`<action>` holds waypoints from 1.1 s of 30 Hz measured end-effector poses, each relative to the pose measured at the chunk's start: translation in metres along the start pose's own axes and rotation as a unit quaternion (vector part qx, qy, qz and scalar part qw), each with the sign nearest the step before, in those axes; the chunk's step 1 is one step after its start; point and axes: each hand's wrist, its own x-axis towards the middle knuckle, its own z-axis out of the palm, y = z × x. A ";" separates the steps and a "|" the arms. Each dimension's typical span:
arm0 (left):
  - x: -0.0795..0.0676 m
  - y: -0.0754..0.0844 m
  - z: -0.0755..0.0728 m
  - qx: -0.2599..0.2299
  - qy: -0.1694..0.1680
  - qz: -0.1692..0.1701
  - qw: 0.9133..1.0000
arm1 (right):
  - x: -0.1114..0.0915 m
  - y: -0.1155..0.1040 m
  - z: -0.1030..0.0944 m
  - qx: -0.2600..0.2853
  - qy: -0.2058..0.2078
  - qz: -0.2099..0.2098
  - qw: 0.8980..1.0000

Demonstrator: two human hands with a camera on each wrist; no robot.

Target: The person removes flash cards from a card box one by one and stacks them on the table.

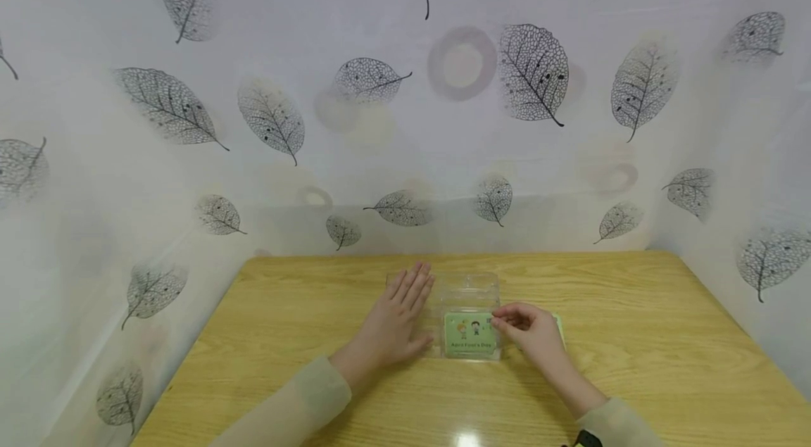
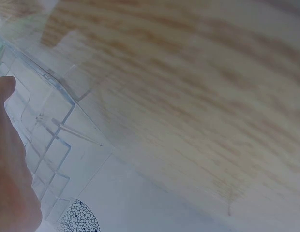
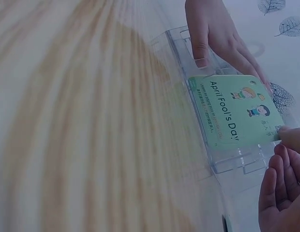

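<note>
A green card [image 1: 469, 333] printed "April Fool's Day", with two cartoon children, lies over the right part of a clear plastic box [image 1: 469, 285]. My right hand [image 1: 535, 336] pinches the card's right edge between thumb and fingertips. In the right wrist view, the card [image 3: 232, 111] covers a compartment of the box, and the right hand [image 3: 285, 183] is at its corner. With fingers straight, my left hand [image 1: 395, 320] rests on the left part of the box. The left wrist view catches only the side of that hand [image 2: 12, 169] beside the clear plastic [image 2: 58, 130].
More green cards [image 1: 559, 331] lie on the wooden table [image 1: 285, 334] to the right, partly hidden behind the right hand. A pale curtain [image 1: 405, 144] with a leaf print hangs behind the table and at both sides.
</note>
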 end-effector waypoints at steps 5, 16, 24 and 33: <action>-0.001 0.000 0.001 0.004 0.004 0.002 1.000 | 0.000 0.001 0.002 -0.007 0.007 0.004 1.000; -0.001 0.000 0.001 0.001 0.003 0.001 1.000 | -0.001 -0.001 0.002 -0.011 0.012 0.010 1.000; -0.001 0.000 0.002 -0.004 0.010 0.002 1.000 | 0.000 -0.001 0.002 -0.020 0.012 0.016 1.000; -0.003 -0.001 0.002 0.008 0.024 0.003 1.000 | 0.001 -0.001 0.002 -0.015 0.010 0.004 1.000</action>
